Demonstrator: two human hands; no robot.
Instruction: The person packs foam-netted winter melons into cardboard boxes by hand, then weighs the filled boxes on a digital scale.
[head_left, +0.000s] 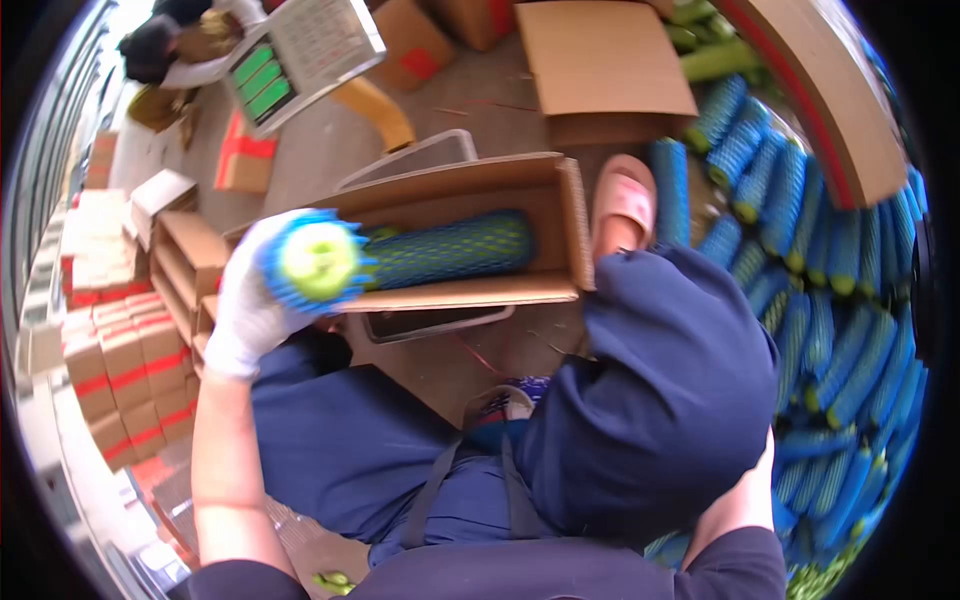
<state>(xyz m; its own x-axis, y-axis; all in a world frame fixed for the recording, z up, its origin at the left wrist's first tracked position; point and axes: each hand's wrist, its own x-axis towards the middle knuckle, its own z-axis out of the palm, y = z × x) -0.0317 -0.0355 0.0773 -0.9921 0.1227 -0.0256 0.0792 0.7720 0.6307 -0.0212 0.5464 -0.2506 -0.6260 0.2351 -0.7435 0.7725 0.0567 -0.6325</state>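
Observation:
My left hand (250, 300), in a white glove, is closed around a green vegetable in a blue foam net (318, 258), its cut pale-green end facing up. It is held at the left end of an open cardboard box (575, 225). Inside the box lies another long green vegetable in blue netting (450, 248). The box rests on a scale with a metal frame (440, 322). My right forearm (740, 495) reaches down beside my right knee, and my right hand is hidden behind the leg.
A scale display (300, 65) stands beyond the box. Many netted vegetables (785, 200) lie on the right, beneath a long carton (820, 90). Another open box (605, 60) is ahead. Stacked cartons (130, 370) stand left. A person (165, 60) is at the upper left.

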